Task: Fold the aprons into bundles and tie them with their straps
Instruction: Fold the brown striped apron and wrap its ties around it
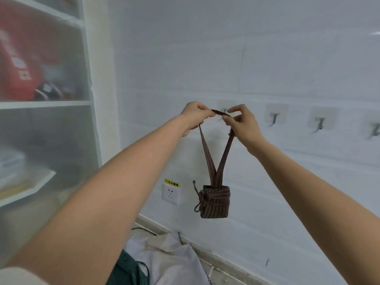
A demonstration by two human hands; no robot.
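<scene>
A brown striped apron bundle point(216, 202), folded small and tied round with its own strap, hangs in the air in front of the white wall. Its neck loop point(220, 155) rises from the bundle in a V. My left hand point(195, 117) pinches the loop's top on the left side. My right hand point(241, 122) pinches it on the right side. Between the two hands the strap is stretched just in front of a wall hook point(224, 110), which it partly hides. Short cord ends dangle at the bundle's left side.
More hooks point(274, 118) point(320, 123) line the wall to the right. A wall socket point(170, 193) sits left of the bundle. A white shelf unit point(47, 103) with a translucent cover stands at the left. White and dark green cloth point(164, 262) lies on the floor below.
</scene>
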